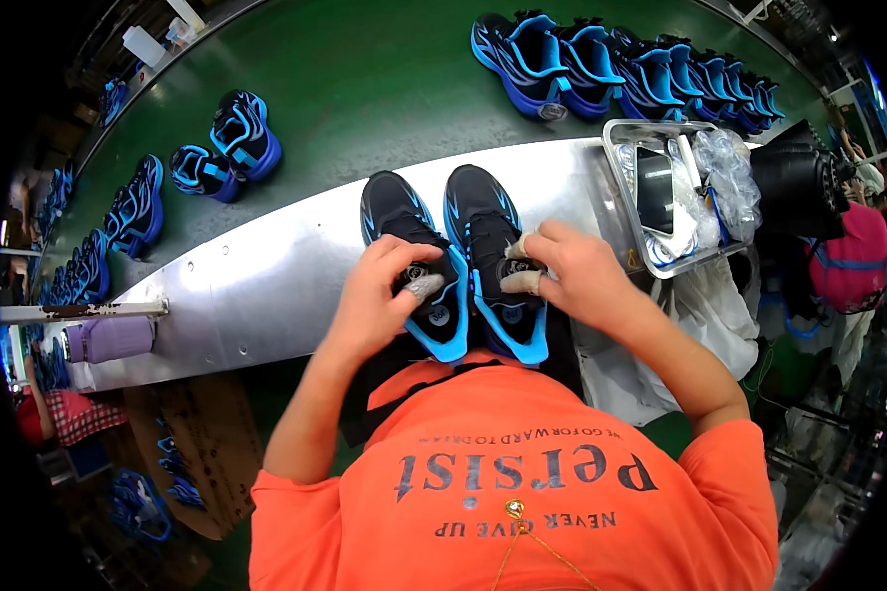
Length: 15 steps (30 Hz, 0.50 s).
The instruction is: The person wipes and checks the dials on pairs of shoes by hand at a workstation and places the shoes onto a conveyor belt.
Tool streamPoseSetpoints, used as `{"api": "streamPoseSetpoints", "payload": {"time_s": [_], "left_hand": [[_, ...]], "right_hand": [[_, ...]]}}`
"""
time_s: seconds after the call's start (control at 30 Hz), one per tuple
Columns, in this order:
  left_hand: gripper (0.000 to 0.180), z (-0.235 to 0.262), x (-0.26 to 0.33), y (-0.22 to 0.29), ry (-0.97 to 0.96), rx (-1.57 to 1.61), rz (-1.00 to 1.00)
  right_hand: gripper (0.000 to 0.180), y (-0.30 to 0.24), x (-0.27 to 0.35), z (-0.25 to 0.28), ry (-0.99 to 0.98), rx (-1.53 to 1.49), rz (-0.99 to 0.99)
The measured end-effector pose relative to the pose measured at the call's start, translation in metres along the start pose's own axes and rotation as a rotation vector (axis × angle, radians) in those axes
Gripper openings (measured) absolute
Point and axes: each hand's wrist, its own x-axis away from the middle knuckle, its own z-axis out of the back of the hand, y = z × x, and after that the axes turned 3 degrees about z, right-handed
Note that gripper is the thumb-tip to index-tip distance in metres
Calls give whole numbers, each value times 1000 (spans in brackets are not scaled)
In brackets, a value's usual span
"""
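Two black sneakers with bright blue trim stand side by side at the metal edge in front of me, toes pointing away. On the left sneaker [394, 205], my left hand [382, 291] has its fingers closed at the tongue, near a round dial. My right hand [574, 271] is closed in the same way on the tongue of the right sneaker [480, 205], beside its dial. Pale finger covers show on both hands. The fingers partly hide the tongues, so the exact grip on each dial cannot be made out.
A green conveyor belt [365, 79] runs beyond the metal ledge [256, 256]. Sneakers line up on it at the far right [581, 74] and left [133, 207]. A clear plastic bin [616, 187] with a phone and plastic wrap sits at right. A purple cup [113, 338] lies at left.
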Motion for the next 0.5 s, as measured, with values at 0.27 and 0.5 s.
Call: {"api": "streamPoseSetpoints", "payload": {"time_s": [0.27,0.5], "left_hand": [[33,-9,8,5,61,-122,78],[32,-1,9,1,-57,44,-57]], "right_hand": [[35,4,3,-6,-118,-105,-87],[38,8,5,-15,-108,-109,-68]]}}
